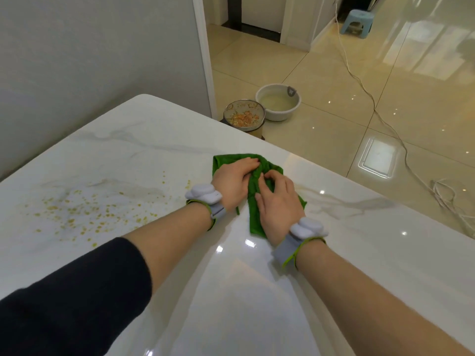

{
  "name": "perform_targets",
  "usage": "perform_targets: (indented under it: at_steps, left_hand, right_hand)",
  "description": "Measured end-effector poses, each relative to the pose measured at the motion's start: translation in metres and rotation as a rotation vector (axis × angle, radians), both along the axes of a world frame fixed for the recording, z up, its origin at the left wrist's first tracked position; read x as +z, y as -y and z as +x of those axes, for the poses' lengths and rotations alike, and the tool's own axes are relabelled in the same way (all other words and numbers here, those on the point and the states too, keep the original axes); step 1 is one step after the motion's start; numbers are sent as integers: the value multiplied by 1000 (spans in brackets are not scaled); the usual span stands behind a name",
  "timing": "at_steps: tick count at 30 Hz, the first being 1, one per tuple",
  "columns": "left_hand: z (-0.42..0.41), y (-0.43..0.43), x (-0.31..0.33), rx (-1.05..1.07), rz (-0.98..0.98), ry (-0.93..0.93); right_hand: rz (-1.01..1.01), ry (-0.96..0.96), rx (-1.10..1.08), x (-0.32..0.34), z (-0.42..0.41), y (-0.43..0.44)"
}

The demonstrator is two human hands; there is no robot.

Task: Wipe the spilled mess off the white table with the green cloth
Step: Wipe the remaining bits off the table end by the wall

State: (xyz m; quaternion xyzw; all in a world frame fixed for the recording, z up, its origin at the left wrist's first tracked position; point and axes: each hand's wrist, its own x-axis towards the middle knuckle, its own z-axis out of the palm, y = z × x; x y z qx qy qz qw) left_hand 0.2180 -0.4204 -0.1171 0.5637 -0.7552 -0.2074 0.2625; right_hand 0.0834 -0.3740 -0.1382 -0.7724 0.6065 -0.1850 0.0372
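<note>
Green cloth (255, 222) looks soft, light, bunches easily. Curled fingers of left hand (232, 181) and right hand (279, 209) pinch its middle ridge; I'd grip there.

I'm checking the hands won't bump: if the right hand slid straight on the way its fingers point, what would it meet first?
The bunched fold of the green cloth just ahead of the right hand, then probably the left hand, whose fingers lie across that line.

White basin (280, 115) beside scrap-filled bin (257, 130), blue stool (357, 20) beyond
</note>
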Motion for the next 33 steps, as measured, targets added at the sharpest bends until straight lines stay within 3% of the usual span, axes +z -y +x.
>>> perform_targets:
  at_steps: [6, 9, 14, 19, 25, 29, 33]
  left_hand:
    - [-32, -16, -14, -224, -2, 112]
    - [-59, 11, -14, -323, 37, 154]
    - [-66, 64, -4, -384, 73, 257]
    - [-39, 101, -2, -327, 49, 236]
    - [24, 110, -10, -110, -33, 95]
    - [50, 101, -5, -60, -52, 53]
    - [70, 86, -5, -38, -44, 31]
  right_hand:
    - [1, -80, -214, -5, -7, -52]
    - [-6, -103, -367, -8, -13, -33]
    - [-61, -88, -404, -13, -20, 18]
    - [-114, -81, -328, -17, -13, 63]
    - [-142, -105, -126, -16, 15, 100]
    - [-156, -77, -87, -13, 26, 105]
    - [-161, -56, 85, -12, 36, 90]
